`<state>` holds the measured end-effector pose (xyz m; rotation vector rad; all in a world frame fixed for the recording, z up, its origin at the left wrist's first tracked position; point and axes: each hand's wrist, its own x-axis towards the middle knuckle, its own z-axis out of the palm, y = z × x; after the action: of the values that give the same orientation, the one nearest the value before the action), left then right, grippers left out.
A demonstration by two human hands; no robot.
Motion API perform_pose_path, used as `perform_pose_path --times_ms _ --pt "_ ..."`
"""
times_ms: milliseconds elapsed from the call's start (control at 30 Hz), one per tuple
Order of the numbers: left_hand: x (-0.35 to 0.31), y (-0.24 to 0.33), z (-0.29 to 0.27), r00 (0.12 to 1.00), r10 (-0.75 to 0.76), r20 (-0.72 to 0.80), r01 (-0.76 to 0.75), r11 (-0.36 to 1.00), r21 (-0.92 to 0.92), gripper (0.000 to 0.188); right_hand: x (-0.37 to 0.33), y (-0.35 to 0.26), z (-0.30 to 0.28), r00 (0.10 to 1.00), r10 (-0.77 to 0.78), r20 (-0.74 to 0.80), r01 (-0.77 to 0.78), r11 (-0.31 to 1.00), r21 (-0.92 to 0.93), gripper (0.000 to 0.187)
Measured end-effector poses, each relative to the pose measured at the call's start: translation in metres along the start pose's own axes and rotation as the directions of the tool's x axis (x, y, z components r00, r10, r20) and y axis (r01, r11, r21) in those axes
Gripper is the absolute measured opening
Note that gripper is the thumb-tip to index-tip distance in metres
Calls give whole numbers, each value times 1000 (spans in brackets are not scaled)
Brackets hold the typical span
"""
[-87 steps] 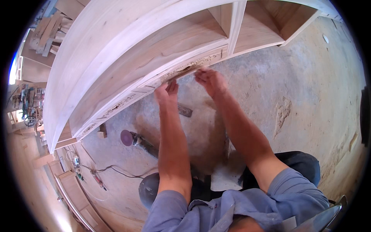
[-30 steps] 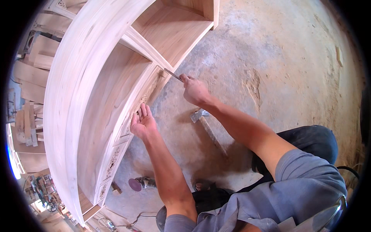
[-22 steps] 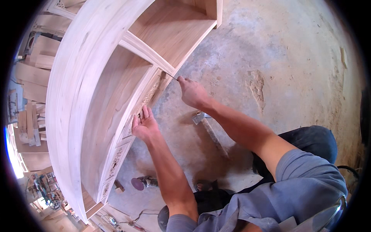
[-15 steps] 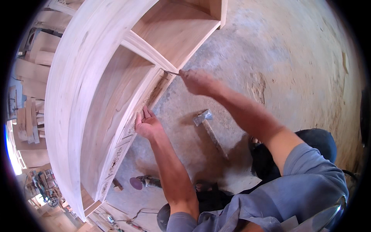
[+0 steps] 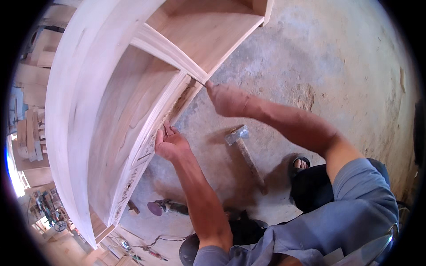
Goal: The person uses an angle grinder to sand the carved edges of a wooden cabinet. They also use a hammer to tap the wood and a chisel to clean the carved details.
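Note:
A pale wooden cabinet [image 5: 133,88] with open compartments stretches across the left side. Along its front runs a rail with a carved strip [image 5: 128,179] and a rough, recessed section [image 5: 179,104]. My right hand [image 5: 227,98] is closed around a thin metal-shafted tool [image 5: 198,81], its handle hidden in the fist. The tool's tip reaches the upper end of the recess, by the upright divider [image 5: 175,51]. Lower down, my left hand [image 5: 171,145] rests against the rail, thumb and fingers apart, fingertips at the recess's lower end.
On the concrete floor [image 5: 284,66] lies a hammer-like tool [image 5: 237,135] with a metal head and wooden handle. Nearer the cabinet are a power tool with a round disc [image 5: 155,208] and a cord [image 5: 164,239]. Wood pieces [image 5: 33,133] stack up beyond the cabinet.
The view has shifted slightly. My right elbow has moved right and down, while the tool stays at the recess's upper end. My left hand keeps its place on the rail.

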<state>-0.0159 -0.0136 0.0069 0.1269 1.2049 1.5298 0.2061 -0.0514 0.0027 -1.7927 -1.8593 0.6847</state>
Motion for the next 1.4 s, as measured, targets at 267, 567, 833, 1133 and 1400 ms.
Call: perform_pose_path --times_ms 267,567,833,1133,1400 --pt "9 -1 0 999 18 -47 -17 1000 21 41 34 20 -78 938 -77 338 159 961 -225 24" --pt "-5 -7 13 996 46 -77 -47 999 -10 38 21 30 -48 974 -133 185 166 970 -176 27" --pt "5 2 -10 997 34 76 -19 982 -186 22 -39 -50 21 973 143 180 -166 979 117 38" --pt "-3 -2 -20 999 17 -48 -23 992 -122 14 -51 -80 33 787 490 375 -617 636 463 28" --pt "-2 63 -128 965 28 260 -199 723 661 39 -40 -162 154 785 -8 619 -605 200 770 24"
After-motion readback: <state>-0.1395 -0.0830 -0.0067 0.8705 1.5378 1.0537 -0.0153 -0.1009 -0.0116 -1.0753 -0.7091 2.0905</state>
